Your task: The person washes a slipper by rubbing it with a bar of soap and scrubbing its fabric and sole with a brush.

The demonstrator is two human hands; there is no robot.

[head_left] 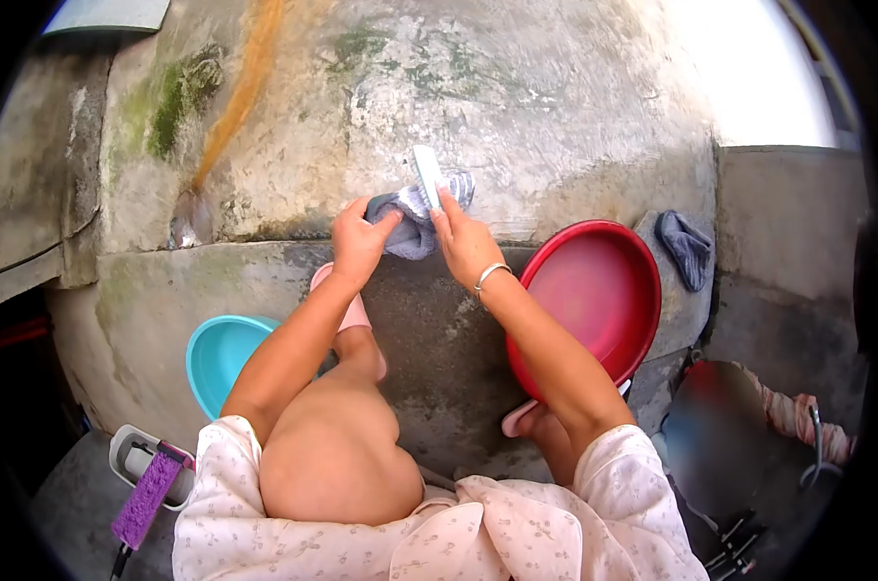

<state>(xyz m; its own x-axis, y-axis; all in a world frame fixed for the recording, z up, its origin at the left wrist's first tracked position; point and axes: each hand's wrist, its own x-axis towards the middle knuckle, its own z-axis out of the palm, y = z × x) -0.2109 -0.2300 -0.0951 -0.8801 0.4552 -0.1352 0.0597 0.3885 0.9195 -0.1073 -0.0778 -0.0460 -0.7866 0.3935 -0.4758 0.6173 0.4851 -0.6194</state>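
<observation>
My left hand (360, 242) grips a soft grey sock-like piece of cloth (410, 235) with white stripes, on the edge of the concrete ledge. In my right hand (468, 244) is a white scrub brush (425, 177), held upright-tilted with its bristles toward the left, against the cloth. My fingers hide part of the brush's handle. A bracelet (490, 276) circles my right wrist. Whether the cloth is folded double cannot be made out.
A red basin (594, 290) stands to the right, a turquoise basin (221, 353) to the left. A dark grey sock-like cloth (686, 250) lies right of the red basin. A purple brush head (149, 499) is at lower left. The stained concrete ledge (555, 116) stretches ahead.
</observation>
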